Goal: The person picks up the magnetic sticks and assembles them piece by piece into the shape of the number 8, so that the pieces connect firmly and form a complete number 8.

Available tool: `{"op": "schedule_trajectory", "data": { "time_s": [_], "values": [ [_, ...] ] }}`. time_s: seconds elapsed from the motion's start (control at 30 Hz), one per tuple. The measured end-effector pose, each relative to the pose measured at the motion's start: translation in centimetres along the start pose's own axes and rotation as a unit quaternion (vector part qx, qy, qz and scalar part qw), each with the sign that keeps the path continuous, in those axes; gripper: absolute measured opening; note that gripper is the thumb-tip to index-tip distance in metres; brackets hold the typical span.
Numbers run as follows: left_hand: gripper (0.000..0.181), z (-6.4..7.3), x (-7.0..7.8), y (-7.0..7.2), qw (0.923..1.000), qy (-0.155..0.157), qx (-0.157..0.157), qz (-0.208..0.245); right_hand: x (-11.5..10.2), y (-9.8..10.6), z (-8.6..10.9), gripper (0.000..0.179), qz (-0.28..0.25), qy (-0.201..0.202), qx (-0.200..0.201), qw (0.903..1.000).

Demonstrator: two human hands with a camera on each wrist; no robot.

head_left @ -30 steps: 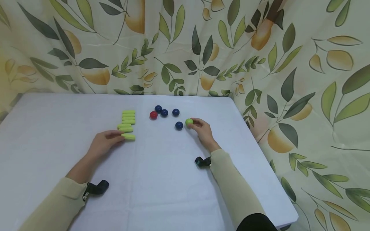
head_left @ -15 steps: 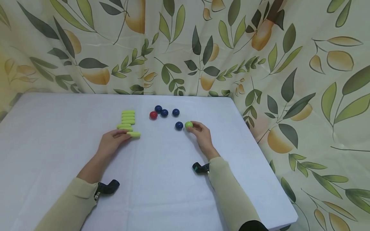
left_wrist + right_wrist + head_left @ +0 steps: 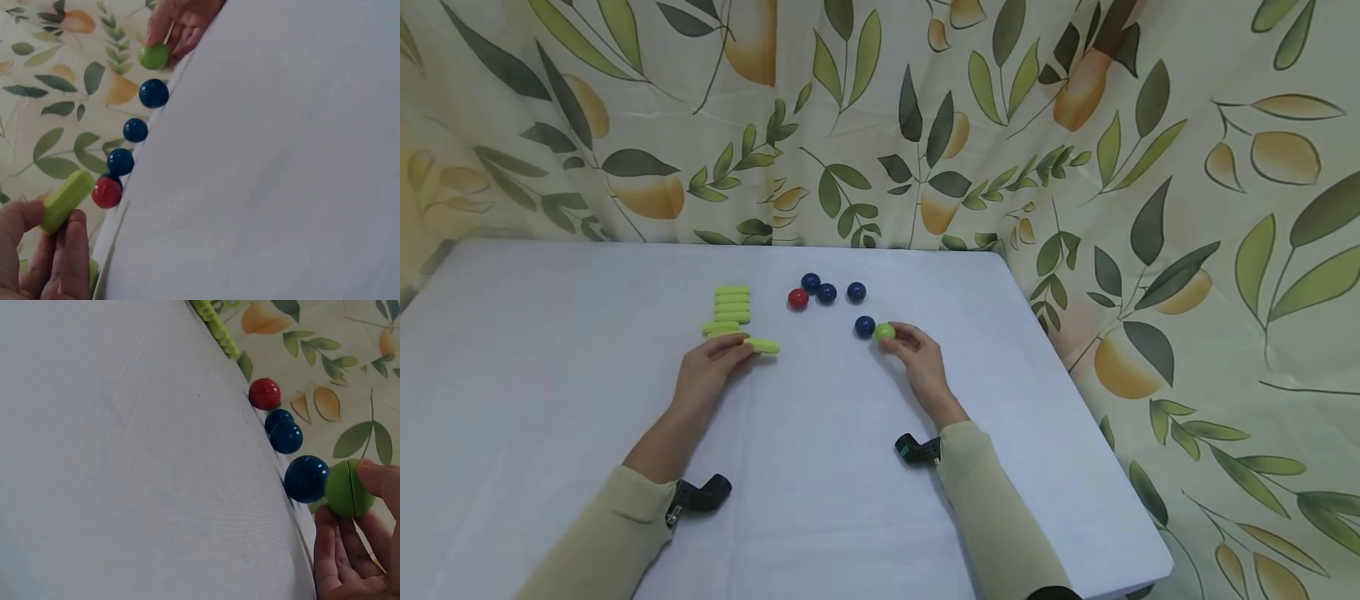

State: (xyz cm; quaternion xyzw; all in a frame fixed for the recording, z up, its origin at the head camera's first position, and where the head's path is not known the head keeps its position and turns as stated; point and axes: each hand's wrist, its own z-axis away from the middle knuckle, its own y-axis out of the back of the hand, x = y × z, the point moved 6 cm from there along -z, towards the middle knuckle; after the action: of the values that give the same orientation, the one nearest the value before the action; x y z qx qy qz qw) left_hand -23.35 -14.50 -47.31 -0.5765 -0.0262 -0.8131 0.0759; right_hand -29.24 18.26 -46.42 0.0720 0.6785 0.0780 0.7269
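Note:
My left hand (image 3: 703, 375) pinches a short yellow-green stick (image 3: 763, 345) by its left end; the left wrist view shows the stick (image 3: 67, 200) between thumb and fingers. More such sticks (image 3: 732, 306) lie stacked in a row just behind that hand. On the right, my right hand (image 3: 925, 371) holds a green ball (image 3: 885, 332) between thumb and fingertips. A seam runs around this ball (image 3: 349, 489) in the right wrist view. Close by its left side is a dark blue ball (image 3: 865, 327); whether they touch is unclear.
Farther back on the white-covered table (image 3: 820, 467) lie a red ball (image 3: 798, 298) and other dark blue balls (image 3: 856, 292). A leaf-patterned cloth (image 3: 850, 167) hangs behind the table and along its right side.
My left hand has drawn the held stick rightward, out from the front of the row. My right hand has brought the green ball slightly left and nearer, beside the blue ball.

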Motion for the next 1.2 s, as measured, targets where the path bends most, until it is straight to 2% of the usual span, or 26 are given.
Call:
{"op": "schedule_trajectory", "data": {
  "time_s": [0.27,0.4,0.57,0.8,0.97,1.2],
  "values": [
    [0.048,0.6,-0.4,-1.1,0.9951,0.032,0.009,0.093,0.1,-0.4,0.5,0.040,-0.004,-0.008,-0.006,0.9999],
    [0.046,0.7,-0.6,-1.7,0.9927,0.042,0.011,0.112,0.1,-0.6,0.8,0.039,-0.012,-0.007,-0.010,0.9999],
    [0.045,0.7,-0.6,-2.2,0.9917,0.039,0.009,0.122,0.0,-0.7,0.8,0.039,-0.009,-0.005,-0.014,0.9999],
    [0.044,0.7,-0.4,-2.5,0.9826,0.045,0.012,0.180,-0.2,-1.4,0.9,0.040,0.000,-0.010,-0.032,0.9994],
    [0.045,0.5,-0.5,-3.0,0.9800,0.050,0.007,0.192,-0.4,-2.2,1.1,0.041,0.003,-0.008,-0.045,0.9990],
    [0.045,0.5,-0.8,-4.0,0.9811,0.060,0.005,0.184,-0.3,-2.5,1.2,0.040,-0.003,-0.008,-0.047,0.9989]
  ]
}}
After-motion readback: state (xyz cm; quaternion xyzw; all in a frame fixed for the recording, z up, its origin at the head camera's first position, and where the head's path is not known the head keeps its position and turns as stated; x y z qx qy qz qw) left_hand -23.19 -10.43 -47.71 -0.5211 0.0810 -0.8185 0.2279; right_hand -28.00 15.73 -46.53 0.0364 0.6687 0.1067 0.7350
